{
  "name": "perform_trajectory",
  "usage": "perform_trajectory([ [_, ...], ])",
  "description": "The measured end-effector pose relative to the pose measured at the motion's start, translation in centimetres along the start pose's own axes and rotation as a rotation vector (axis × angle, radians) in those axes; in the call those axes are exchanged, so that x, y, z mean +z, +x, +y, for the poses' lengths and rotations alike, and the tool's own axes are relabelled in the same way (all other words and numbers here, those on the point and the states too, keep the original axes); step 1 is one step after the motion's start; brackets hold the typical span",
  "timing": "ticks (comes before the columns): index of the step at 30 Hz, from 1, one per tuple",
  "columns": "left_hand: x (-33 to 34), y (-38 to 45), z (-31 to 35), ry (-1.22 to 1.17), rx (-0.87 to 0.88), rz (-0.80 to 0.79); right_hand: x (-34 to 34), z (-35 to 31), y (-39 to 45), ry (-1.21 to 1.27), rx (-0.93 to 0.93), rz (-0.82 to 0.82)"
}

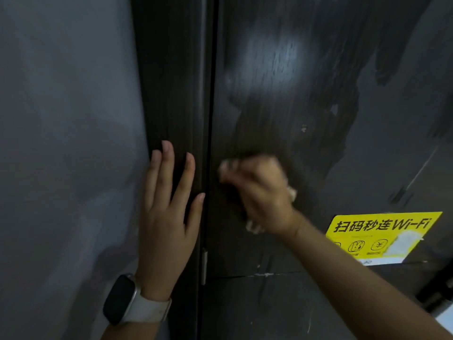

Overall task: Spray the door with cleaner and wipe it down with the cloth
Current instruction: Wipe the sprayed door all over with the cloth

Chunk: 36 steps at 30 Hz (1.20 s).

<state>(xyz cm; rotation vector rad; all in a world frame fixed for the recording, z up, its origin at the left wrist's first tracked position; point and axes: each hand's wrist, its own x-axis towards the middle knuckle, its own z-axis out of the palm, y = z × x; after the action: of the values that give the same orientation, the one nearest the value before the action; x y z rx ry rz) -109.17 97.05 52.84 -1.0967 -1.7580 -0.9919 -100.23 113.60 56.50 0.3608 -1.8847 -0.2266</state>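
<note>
A dark wood-grain door point(274, 99) fills the middle and right of the head view, with wet streaks and a bright glare patch on it. My right hand point(257, 190) is closed on a pale cloth point(253, 225) and presses it against the door just right of the gap; the hand is motion-blurred. Bits of cloth stick out below the wrist and at the right of the knuckles. My left hand point(166, 207) lies flat, fingers spread, on the dark door frame point(171, 82). It wears a watch with a white strap. No spray bottle is in view.
A grey wall point(66, 143) runs along the left. A yellow Wi-Fi sticker point(382, 231), partly torn, is on the door at right. A metal hinge point(204, 266) sits in the gap below my left hand. A horizontal seam with white marks crosses the door lower down.
</note>
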Motion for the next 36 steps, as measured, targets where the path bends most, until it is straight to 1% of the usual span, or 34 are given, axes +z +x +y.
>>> perform_trajectory([
  [1, 0.0, 0.0, -0.1, 0.002, 0.000, -0.001, 0.4, -0.8, -1.7, 0.027, -0.041, -0.100],
  [2, 0.0, 0.0, -0.1, 0.001, 0.002, -0.002, 0.5, -1.1, -2.5, 0.039, -0.066, -0.159],
  [3, 0.0, 0.0, -0.1, 0.000, 0.004, -0.003, 0.4, -0.8, -2.2, 0.038, -0.073, -0.167],
  [4, -0.1, 0.0, -0.1, -0.002, 0.005, -0.005, 0.2, -0.3, -1.0, 0.027, -0.059, -0.121],
  [5, -0.2, 0.0, -0.1, -0.005, 0.004, -0.005, -0.1, 0.1, 0.9, 0.007, -0.021, -0.041],
  [8, -0.3, 0.1, 0.0, -0.031, -0.007, 0.001, -1.5, 2.1, 8.4, -0.059, 0.106, 0.249],
  [10, -0.4, 0.1, -0.1, -0.047, -0.007, -0.003, -1.5, 2.7, 11.1, -0.066, 0.143, 0.329],
  [11, -0.4, 0.1, -0.2, -0.053, -0.002, -0.009, -1.1, 2.6, 11.0, -0.064, 0.151, 0.329],
  [13, -0.6, 0.1, -0.4, -0.051, 0.015, -0.022, -0.1, 1.4, 8.0, -0.060, 0.126, 0.249],
  [16, -0.6, 0.1, -0.5, 0.002, 0.019, -0.037, 1.3, -1.1, 1.8, -0.009, 0.075, 0.050],
  [18, -0.5, 0.0, -0.4, 0.017, 0.010, -0.039, 1.2, -1.1, 1.1, 0.011, 0.005, -0.024],
  [19, -0.6, 0.0, -0.3, 0.012, 0.009, -0.040, 1.0, -0.6, 2.2, -0.016, -0.029, -0.032],
  [20, -0.6, 0.0, -0.3, 0.002, 0.011, -0.043, 0.5, -0.2, 3.8, -0.049, -0.043, -0.009],
  [21, -0.7, 0.0, -0.4, -0.012, 0.015, -0.047, 0.0, 0.4, 5.7, -0.082, -0.032, 0.049],
  [24, -1.1, -0.1, -0.5, -0.049, 0.011, -0.070, -1.3, 1.8, 10.6, -0.101, 0.055, 0.239],
  [26, -1.2, -0.2, -0.2, -0.038, -0.001, -0.106, -1.2, 1.7, 10.5, -0.068, 0.112, 0.271],
  [27, -1.2, -0.3, 0.0, -0.031, -0.015, -0.119, -0.9, 1.5, 9.3, -0.049, 0.130, 0.255],
  [29, -1.1, -0.8, 0.4, -0.017, -0.046, -0.135, 0.1, 0.2, 5.3, -0.022, 0.142, 0.172],
  [33, -0.4, -2.5, 0.1, -0.013, -0.080, -0.151, 2.5, -3.0, -5.0, 0.124, 0.125, -0.091],
  [36, 0.1, -3.2, 0.5, -0.010, -0.126, -0.158, 3.6, -5.0, -10.6, 0.186, 0.165, -0.237],
])
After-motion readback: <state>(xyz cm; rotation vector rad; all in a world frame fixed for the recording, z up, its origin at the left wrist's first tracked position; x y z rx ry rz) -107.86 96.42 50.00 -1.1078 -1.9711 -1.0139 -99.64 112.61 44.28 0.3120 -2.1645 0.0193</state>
